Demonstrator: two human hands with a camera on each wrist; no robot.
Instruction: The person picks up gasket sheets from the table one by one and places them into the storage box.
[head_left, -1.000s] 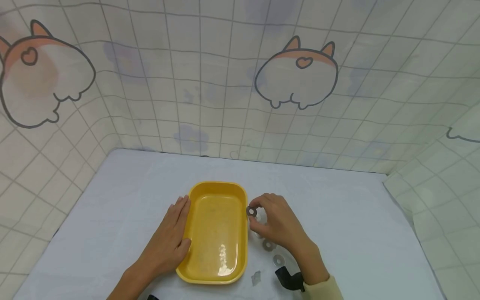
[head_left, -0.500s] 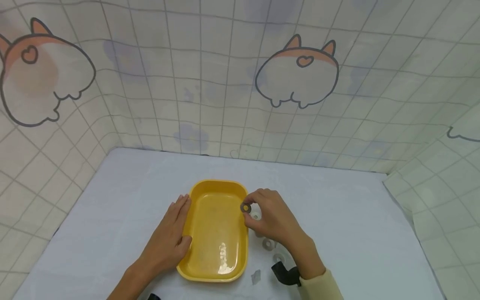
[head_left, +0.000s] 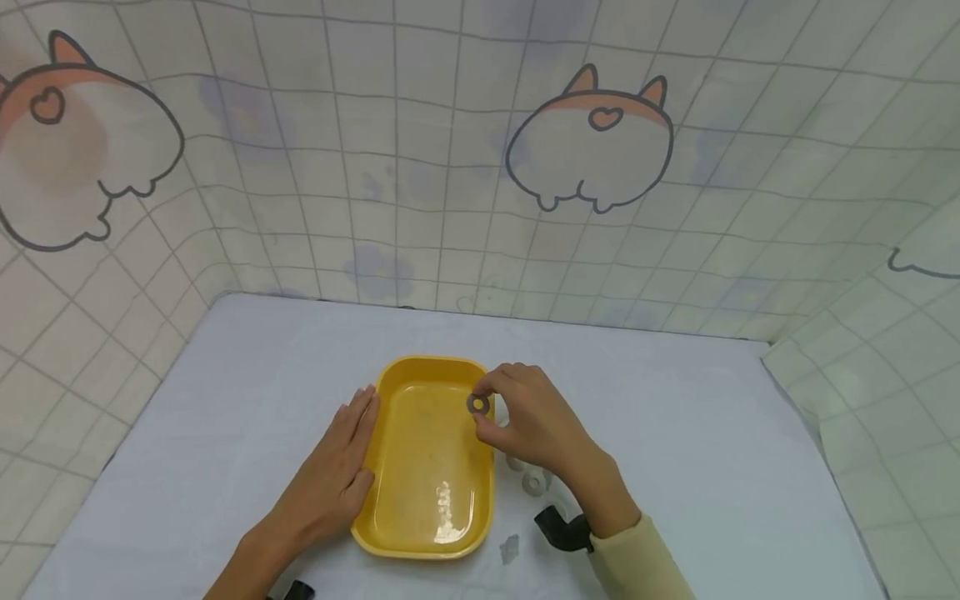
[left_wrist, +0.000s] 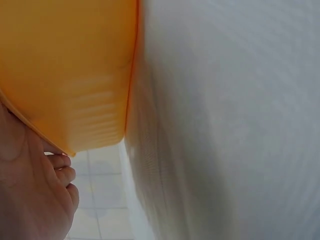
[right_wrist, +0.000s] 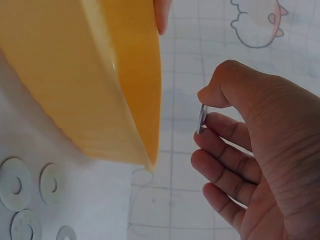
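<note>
My right hand (head_left: 532, 417) pinches a flat metal washer (head_left: 477, 404) between thumb and fingers, above the right rim of a yellow tray (head_left: 427, 467). In the right wrist view the washer (right_wrist: 202, 119) shows edge-on, its other fingers loosely bent beneath. Along the tray's left side lies my left hand (head_left: 330, 467), its straight fingers touching the rim. The left wrist view shows that hand (left_wrist: 35, 185) against the tray's outer wall (left_wrist: 75, 75). Several more washers (right_wrist: 15, 184) lie on the white table right of the tray, partly hidden by my right hand in the head view.
A small grey patch (head_left: 510, 549) is on the tabletop (head_left: 675, 450) near the tray's lower right corner. Black wrist camera mounts (head_left: 562, 531) sit at both wrists. Tile-patterned sheets (head_left: 420, 167) with cartoon animals enclose the table at the back and sides.
My right hand has carried the washer up and left, from beside the tray's right edge to over its rim. The left hand has stayed along the tray's left side.
</note>
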